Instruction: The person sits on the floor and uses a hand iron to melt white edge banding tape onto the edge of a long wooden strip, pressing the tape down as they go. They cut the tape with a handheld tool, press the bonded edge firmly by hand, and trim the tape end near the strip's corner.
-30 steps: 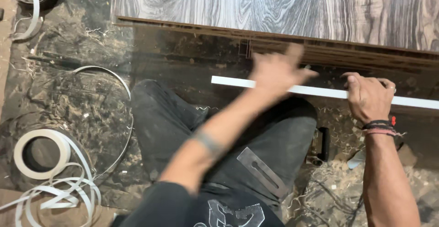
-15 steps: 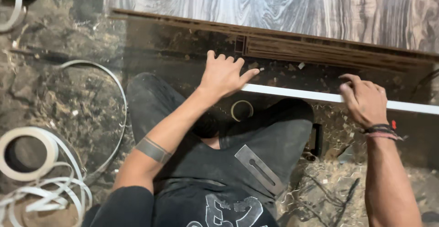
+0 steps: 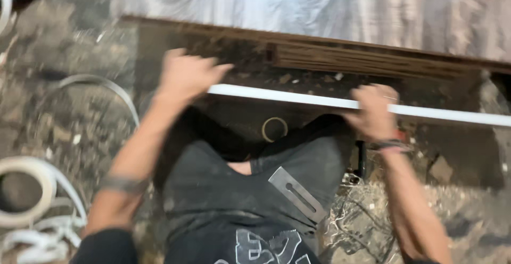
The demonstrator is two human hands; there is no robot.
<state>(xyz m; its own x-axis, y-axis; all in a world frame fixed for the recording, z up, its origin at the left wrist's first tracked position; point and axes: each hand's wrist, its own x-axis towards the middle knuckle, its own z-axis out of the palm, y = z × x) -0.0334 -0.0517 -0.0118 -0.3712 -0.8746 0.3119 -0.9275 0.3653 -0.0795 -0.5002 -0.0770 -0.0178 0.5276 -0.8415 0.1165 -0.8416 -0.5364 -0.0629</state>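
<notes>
Below the wood-grain laminated board (image 3: 330, 8), a long white edge-banding strip (image 3: 319, 100) ran along its edge, the left hand (image 3: 189, 75) clenched on its left end, the right hand (image 3: 372, 109) grasping it midway.

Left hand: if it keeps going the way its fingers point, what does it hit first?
The left hand points right along the white strip, so probably the strip's near end, then the right hand gripping it. Blur makes depth uncertain.

A long, thin white strip (image 3: 319, 100) runs nearly level, sloping slightly down to the right, just below the dark edge of the wood-grain panel (image 3: 372, 59). It looks straight, flat and narrow.
</notes>
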